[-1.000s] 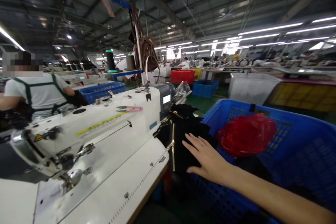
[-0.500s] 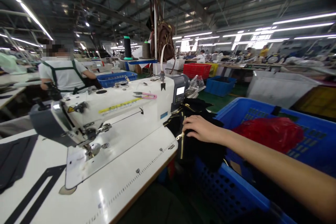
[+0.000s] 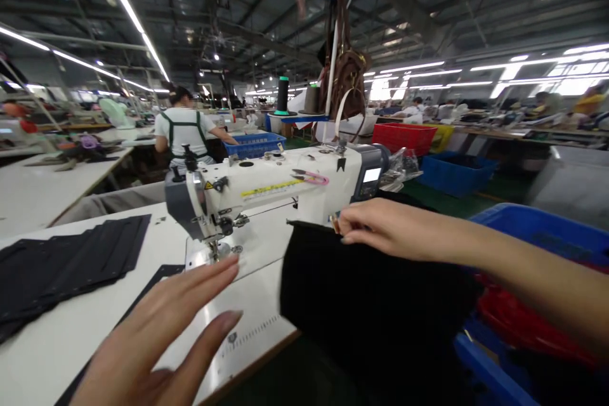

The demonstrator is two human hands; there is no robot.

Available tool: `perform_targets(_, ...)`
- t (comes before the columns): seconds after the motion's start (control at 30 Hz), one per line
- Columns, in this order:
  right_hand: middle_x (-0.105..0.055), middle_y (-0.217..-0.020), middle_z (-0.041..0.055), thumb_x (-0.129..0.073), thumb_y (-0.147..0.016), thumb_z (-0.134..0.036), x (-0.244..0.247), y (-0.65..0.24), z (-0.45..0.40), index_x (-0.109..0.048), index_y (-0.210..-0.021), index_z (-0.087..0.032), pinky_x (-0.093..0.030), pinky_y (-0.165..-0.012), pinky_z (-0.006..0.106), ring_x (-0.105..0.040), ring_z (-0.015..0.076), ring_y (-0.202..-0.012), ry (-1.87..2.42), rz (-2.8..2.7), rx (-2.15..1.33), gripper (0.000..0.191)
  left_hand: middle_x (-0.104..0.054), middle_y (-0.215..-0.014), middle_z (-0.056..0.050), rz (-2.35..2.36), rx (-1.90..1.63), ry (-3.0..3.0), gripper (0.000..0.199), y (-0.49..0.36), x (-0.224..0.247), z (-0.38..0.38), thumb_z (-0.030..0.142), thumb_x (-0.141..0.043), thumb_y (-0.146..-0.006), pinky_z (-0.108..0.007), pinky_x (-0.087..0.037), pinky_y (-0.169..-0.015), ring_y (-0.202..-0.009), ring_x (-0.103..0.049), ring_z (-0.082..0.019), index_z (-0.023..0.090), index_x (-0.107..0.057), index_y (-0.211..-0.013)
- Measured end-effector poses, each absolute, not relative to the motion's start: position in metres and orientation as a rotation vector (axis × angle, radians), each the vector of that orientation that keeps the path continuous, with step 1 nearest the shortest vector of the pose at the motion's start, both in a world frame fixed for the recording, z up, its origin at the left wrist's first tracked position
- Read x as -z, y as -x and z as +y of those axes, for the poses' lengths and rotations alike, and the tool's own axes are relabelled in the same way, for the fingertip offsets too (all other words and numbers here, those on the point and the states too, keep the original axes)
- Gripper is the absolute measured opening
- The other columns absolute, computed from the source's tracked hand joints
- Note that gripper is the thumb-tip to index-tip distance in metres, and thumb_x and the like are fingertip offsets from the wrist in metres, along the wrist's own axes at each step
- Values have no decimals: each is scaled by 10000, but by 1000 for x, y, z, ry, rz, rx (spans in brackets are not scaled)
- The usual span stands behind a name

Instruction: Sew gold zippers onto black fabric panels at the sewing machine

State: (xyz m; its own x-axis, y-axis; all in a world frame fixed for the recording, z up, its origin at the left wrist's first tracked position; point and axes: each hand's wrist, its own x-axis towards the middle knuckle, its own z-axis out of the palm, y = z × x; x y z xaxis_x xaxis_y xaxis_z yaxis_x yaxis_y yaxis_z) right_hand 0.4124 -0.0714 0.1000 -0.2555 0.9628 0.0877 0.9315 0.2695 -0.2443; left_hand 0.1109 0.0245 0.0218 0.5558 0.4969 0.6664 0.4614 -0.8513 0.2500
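My right hand (image 3: 368, 226) pinches the top edge of a black fabric piece (image 3: 361, 311), which hangs down in front of the table's right edge. A bit of brass-coloured metal shows at the fingertips. My left hand (image 3: 166, 330) is over the white sewing table at lower left, fingers stretched out and thumb apart, holding nothing. Beyond it stands a white sewing machine (image 3: 318, 203), its needle area just past my left fingertips. Pink-handled thread snips (image 3: 311, 176) lie on top of the machine arm.
Dark flat panels (image 3: 80, 260) lie overlapping on the table's left side. A blue crate (image 3: 518, 219) with red plastic in it stands at right. Thread cones (image 3: 282, 96) and a brown bag (image 3: 349, 82) are behind the machine. A co-worker (image 3: 185, 127) sits farther back.
My right hand has lifted the black fabric from the pile beside the machine and brought it nearer. My left hand has come into view. The view has turned left.
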Motion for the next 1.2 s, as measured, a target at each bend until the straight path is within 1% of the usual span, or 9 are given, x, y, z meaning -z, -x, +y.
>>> perform_targets(0.17,-563,-725,17,-493,-836,-153,-83,-362,-46,-521,-770,-163,-380,-613,233,-523,139,-671,1575,-2429,-343,73,-652,-1017,-8,576,-1084,-2730,308,-163,-60,23,410,-626,-750,-356,-446,-862,-945,-589,-222,276,-617,-1028)
perform_targets(0.27,-575,-732,4,-520,-823,-130,-74,-345,-38,-538,-773,-158,-383,-628,217,-530,125,-686,1443,-2354,-456,60,-674,-763,25,543,-618,-2746,124,-170,-55,35,273,-712,-685,-285,-456,-742,-751,-609,-169,238,-666,-794)
perform_targets(0.43,-573,-701,-6,-671,-726,-252,-57,-350,-30,-590,-762,-159,-395,-566,212,-533,130,-641,1557,-2270,-492,128,-658,-714,35,630,-432,-2702,37,-162,-49,50,207,-639,-747,-212,-428,-604,-680,-596,-134,220,-662,-773)
perform_targets(0.53,-596,-745,28,-618,-775,-243,-57,-362,-31,-612,-739,-159,-430,-625,242,-560,156,-701,1565,-2332,-144,91,-663,-758,21,545,-569,-2770,80,-160,-59,56,170,-588,-785,-229,-440,-653,-719,-599,-138,211,-654,-806)
perform_targets(0.77,-615,-1035,167,-387,-822,-42,-10,-318,-59,-562,-1112,-67,-461,-692,366,-566,265,-866,1300,-2120,1034,340,-606,-973,-80,282,-1277,-3191,278,-133,-29,58,93,-430,-859,-363,-423,-810,-959,-527,-212,178,-574,-1080)
perform_targets(0.93,-657,-896,107,-463,-837,-385,47,-275,-62,-624,-976,-137,-475,-631,339,-577,239,-754,1266,-2206,330,327,-634,-1050,-104,472,-504,-3330,351,-91,36,65,40,-361,-820,-387,-469,-843,-960,-584,-220,147,-586,-1067)
perform_targets(1.0,-646,-889,69,-417,-882,-322,44,-284,-46,-620,-966,-174,-456,-729,304,-573,189,-786,1422,-2107,-31,265,-572,-1183,-93,667,-451,-3197,368,-82,48,62,82,-368,-837,-395,-440,-917,-1067,-543,-211,183,-544,-1144)
perform_targets(1.07,-626,-920,78,-389,-898,-270,37,-301,-19,-616,-955,-167,-425,-794,305,-558,188,-858,1680,-1916,-136,255,-506,-1256,-129,834,-451,-3072,374,-82,50,55,276,-436,-865,-448,-394,-967,-1147,-482,-247,159,-486,-1217)
perform_targets(1.2,-604,-799,100,-492,-840,-361,48,-329,45,-617,-819,-130,-436,-713,321,-566,221,-789,1964,-1712,-201,264,-368,-1309,-268,1056,-191,-2971,917,-100,45,45,698,-485,-687,-571,-224,-1023,-1238,-331,-356,1,-387,-1275)
